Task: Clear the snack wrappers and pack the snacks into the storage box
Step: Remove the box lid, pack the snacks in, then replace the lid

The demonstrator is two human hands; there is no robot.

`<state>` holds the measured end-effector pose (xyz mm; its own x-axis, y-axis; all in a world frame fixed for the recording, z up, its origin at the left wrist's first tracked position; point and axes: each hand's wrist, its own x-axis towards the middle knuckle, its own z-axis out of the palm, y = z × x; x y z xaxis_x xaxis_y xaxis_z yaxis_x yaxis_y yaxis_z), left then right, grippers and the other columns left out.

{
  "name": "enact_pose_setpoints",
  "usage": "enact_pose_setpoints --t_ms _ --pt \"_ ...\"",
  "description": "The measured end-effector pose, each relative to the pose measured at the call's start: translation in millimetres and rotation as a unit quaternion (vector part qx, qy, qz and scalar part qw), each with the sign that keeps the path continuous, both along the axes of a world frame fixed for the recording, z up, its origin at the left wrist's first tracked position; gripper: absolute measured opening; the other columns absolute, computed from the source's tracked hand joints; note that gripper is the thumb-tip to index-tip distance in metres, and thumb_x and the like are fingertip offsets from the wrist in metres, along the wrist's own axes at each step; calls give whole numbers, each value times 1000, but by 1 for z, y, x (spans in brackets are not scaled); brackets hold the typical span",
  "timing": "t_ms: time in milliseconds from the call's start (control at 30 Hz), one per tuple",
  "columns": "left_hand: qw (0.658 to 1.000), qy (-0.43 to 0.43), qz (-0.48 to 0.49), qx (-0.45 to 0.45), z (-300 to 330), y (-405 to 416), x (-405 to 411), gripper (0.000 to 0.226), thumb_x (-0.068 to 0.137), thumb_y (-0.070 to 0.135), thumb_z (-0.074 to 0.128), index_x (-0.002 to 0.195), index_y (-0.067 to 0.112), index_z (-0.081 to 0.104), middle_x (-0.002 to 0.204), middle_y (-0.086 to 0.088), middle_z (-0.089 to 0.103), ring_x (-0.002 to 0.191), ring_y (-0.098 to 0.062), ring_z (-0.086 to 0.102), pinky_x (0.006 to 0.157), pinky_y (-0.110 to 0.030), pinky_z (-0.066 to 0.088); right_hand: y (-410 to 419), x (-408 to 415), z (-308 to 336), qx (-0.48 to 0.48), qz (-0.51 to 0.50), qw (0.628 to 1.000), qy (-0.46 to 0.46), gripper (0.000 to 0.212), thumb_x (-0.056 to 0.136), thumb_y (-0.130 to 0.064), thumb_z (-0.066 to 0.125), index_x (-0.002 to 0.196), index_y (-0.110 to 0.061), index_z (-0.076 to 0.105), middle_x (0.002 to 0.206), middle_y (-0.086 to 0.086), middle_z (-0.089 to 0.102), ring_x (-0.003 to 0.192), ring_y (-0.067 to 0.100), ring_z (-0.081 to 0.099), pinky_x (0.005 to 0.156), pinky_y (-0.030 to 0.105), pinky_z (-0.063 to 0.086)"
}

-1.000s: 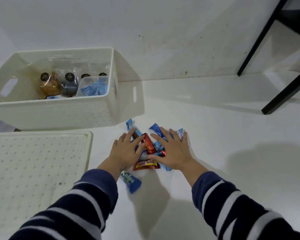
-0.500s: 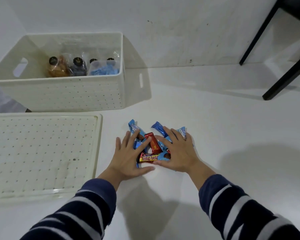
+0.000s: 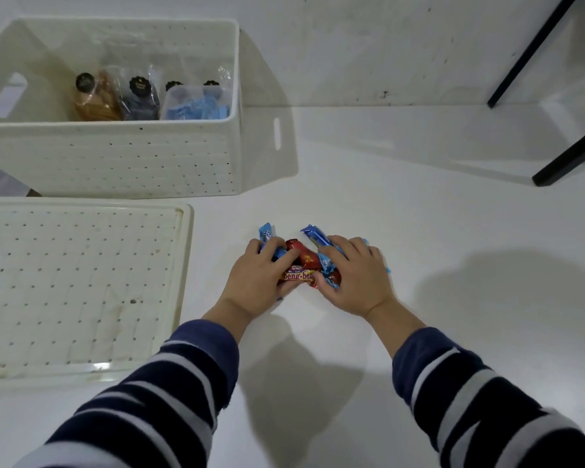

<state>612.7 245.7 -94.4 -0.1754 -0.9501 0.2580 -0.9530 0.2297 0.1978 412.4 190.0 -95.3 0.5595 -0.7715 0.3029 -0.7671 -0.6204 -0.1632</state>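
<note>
Gathering step: my left hand (image 3: pixel 255 276) and right hand (image 3: pixel 355 276) curled around the snacks (image 3: pixel 303 265), fingers clamped. Next likely: lift together, carry far-left into box (image 3: pixel 169 157).

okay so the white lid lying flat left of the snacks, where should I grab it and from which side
Probably the lid's raised right rim. It lies flat beside the storage box, so only the rounded edge offers purchase. Come from the right, the side nearest the left hand, hooking fingertips under that lip.
</note>
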Motion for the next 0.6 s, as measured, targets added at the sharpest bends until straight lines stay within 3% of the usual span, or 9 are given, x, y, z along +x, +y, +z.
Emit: enact_pose_setpoints --t_ms 100,233,333,400,600 --pt "1000 -12 14 6 2 -12 4 33 82 40 55 109 22 58 103 -5 61 78 -31 54 44 -29 48 -16 0 1 -17 -40 999 20 36 79 -48 50 99 -24 68 104 0 66 86 24 61 66 35 48" --pt "998 3 65 20 1 -22 4 28 71 22 73 96 20 62 99 -4 62 78 -33 55 42 -25 43 -39 -4 0 -7 -58 996 75 33 81 -46 48 98 -24 68 97 1 66 79 24 62 61 34 49" --pt "996 2 84 27 2 -30 3 33 70 19 78 99 19 63 99 -5 62 79 -32 56 44 -27 47 -50 -3 -1 2 -52 996 78 25 78 -36 65 97 -21 67 88 5 65 69 26 61 55 33 48" --pt "995 7 93 35 2 -35 4 38 69 20 79 104 17 65 99 -4 62 79 -30 56 45 -28 48 -55 0 1 7 -42 996 73 31 70 -30 75 98 -19 68 84 7 64 63 27 61 51 31 47" --pt "991 26 119 51 4 -40 2 48 68 22 80 111 20 59 102 -4 61 82 -29 57 45 -30 50 -67 -1 -1 -17 -24 998 54 37 66 -27 80 101 -21 69 81 4 65 58 22 60 45 31 48"
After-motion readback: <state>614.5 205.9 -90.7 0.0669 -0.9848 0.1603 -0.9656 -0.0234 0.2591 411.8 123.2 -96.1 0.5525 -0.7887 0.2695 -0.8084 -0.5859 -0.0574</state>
